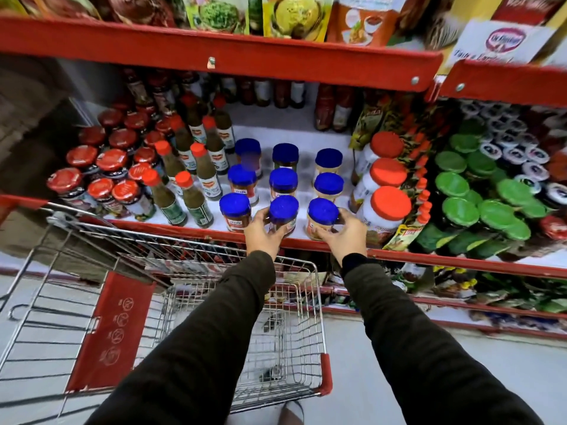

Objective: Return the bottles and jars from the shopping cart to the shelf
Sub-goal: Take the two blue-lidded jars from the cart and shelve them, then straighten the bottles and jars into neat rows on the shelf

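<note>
At the front edge of the red metal shelf (190, 229), both hands are setting down blue-lidded glass jars — left hand (264, 233) clamped on one (283, 216), right hand (343, 233) on its three-o'clock neighbour (322, 217) — while the wire shopping cart (287, 326) at six o'clock looks nearly emptied, suggesting the task is almost finished.

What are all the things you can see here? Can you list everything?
Blue-lid jars: nine, blue lids, middle of the shelf, three rows of three.
Red-lid jars: many, red lids, shelf left.
Sauce bottles: several, dark green with orange caps, left of the blue lids.
Big tubs: three, white with orange lids, right of the blue lids.
Green-lid jars: many, far right.
Packets: several, mixed colours, top shelf.
Shopping cart: one, silver wire with red trim, below the shelf.
Left hand: on the front middle jar.
Right hand: on the front right jar.
</note>
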The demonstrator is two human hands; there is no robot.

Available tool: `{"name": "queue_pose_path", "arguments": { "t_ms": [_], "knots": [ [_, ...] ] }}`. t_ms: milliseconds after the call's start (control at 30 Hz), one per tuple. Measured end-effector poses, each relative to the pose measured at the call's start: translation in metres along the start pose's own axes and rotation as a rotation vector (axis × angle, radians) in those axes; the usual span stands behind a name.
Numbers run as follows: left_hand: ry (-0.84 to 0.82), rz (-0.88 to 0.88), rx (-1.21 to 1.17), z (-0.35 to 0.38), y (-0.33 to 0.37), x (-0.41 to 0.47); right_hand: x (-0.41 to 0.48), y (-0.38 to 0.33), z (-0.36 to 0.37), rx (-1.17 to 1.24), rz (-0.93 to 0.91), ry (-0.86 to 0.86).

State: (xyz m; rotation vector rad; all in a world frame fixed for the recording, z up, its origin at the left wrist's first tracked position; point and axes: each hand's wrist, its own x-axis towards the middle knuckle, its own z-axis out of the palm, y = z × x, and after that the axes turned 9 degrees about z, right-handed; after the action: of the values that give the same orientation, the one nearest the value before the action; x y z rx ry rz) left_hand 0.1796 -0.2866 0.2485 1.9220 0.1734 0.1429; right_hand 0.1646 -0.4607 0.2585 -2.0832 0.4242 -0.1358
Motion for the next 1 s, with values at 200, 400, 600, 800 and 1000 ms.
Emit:
{"name": "queue_pose_path", "arguments": {
  "t_ms": [200,400,600,800,1000],
  "knots": [
    [-0.011,-0.011,0.002,0.000,0.002,0.001,-0.002,-0.004,0.004,-0.010,0.041,0.003],
    [-0.035,0.077,0.005,-0.024,0.001,-0.018,-0.028,-0.016,0.008,-0.090,-0.021,0.064],
    [0.154,0.332,0.044,-0.079,-0.015,-0.036,-0.058,-0.045,0.038,-0.227,-0.191,0.284],
    [0.312,0.333,0.056,-0.151,-0.034,-0.015,-0.072,-0.101,0.100,-0.083,-0.264,0.133],
    [0.232,0.207,-0.012,-0.211,-0.042,0.038,-0.065,-0.158,0.157,0.027,-0.175,-0.124]
  ]
}}
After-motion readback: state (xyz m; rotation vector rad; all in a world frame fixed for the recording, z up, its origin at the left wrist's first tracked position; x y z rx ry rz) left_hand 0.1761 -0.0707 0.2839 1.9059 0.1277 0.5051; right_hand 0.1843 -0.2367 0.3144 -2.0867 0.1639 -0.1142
